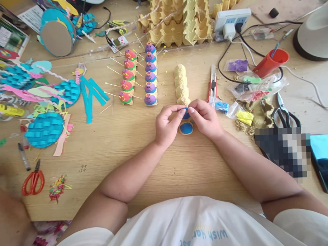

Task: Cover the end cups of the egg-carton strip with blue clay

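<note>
In the middle of the table my left hand [166, 125] and my right hand [207, 120] meet, thumbs and forefingers pinched together on a bit of blue clay. Beneath them is an egg-carton cup whose top is covered with a flat blue clay disc [186, 128]. Just beyond my fingertips lies a bare egg-carton strip [181, 83]; my hands hide whether it joins the blue-topped cup. Further left stand a row of purple-and-blue clay-covered cups [151, 77] and a red-and-green row [127, 80], both with toothpicks sticking out.
A utility knife [213, 81], blue clay packet [222, 106], yellow clay packet [245, 117] and black scissors [284, 113] lie right. A red cup [272, 63] tilts near cables. Red scissors [33, 181] and a woven blue paper piece [44, 130] are left. Egg trays [173, 20] stand behind.
</note>
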Available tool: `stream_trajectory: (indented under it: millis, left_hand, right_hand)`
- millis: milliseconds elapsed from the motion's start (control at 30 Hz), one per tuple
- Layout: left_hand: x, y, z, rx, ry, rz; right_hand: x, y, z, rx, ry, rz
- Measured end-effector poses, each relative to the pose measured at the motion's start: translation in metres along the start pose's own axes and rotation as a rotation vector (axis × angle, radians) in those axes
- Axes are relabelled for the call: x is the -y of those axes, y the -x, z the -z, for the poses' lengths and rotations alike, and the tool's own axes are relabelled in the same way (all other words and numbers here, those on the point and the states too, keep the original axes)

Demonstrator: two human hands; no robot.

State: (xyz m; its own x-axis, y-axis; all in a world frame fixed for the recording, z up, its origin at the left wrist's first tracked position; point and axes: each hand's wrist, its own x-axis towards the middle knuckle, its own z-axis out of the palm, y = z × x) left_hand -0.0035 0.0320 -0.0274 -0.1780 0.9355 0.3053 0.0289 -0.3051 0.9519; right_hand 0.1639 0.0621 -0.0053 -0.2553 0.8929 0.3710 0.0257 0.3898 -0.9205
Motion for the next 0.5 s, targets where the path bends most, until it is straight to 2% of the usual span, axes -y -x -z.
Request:
stream_trajectory:
  millis: [300,500]
  left_hand:
    - [-0.0055,-0.0003,-0.0022,-0.046,0.017,0.067]
    - [-0.0042,-0.0002,-0.0031,-0.054,0.013,0.076]
  right_hand:
    - [0.0111,-0.0017,0.0017,0.067,0.019,-0.058]
    - [0.0059,-0.0019,0.0013,0.035,-0.006,-0.057]
